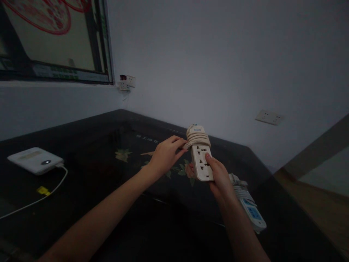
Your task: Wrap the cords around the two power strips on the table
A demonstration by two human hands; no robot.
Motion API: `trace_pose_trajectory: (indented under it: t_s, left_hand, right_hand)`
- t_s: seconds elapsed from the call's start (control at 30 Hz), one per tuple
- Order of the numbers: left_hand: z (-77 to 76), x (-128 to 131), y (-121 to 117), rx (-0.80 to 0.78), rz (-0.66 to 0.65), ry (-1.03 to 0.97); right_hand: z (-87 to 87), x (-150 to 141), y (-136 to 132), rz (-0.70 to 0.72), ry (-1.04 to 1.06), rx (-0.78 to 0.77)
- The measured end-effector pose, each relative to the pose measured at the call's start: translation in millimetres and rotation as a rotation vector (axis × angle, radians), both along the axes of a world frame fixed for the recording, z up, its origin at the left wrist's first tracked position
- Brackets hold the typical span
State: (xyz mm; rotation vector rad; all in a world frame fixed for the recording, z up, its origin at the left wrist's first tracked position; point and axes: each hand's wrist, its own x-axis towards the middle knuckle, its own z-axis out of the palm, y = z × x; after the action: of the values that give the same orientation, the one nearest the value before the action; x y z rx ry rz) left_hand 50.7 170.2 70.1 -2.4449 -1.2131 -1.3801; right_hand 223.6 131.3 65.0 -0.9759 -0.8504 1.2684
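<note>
A white power strip (201, 160) is held up over the dark table, its socket face toward me. Its cord (198, 139) is wound in several turns around the far end. My right hand (219, 176) grips the near end, thumb on the face by the sockets and fingers behind. At the left side of the coil, my left hand (170, 151) pinches a piece of the cord between thumb and fingers. A second power strip (252, 211), white with blue parts and its own wound cord, lies on the table beyond my right forearm, which partly hides it.
The glossy black table (89, 163) bears a floral print. A white box-shaped device (36, 160) with a white cable (61, 182) and yellow tag (43, 190) lies at left. Wall sockets (269, 117) sit behind, and more sockets (127, 83) hang near the window (60, 40).
</note>
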Motion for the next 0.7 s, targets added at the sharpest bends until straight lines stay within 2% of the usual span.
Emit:
trace_pose_trajectory:
  t_s: [0.17, 0.33, 0.5, 0.7]
  left_hand:
    - [-3.7, 0.7, 3.4, -0.055, -0.060, 0.070]
    - [-5.0, 0.9, 5.1, -0.084, -0.120, -0.012]
    - [-6.4, 0.6, 7.2, 0.000, -0.106, -0.033]
    - [-7.3, 2.6, 6.8, -0.093, -0.176, -0.161]
  right_hand:
    - [-0.5, 1.4, 1.6, -0.014, -0.022, 0.032]
    - [-1.7, 4.1, 3.4, 0.006, -0.015, 0.010]
    - [-2.9, 6.2, 6.0, 0.019, 0.012, -0.008]
    - [-2.8, 6.5, 7.4, 0.036, 0.060, -0.041]
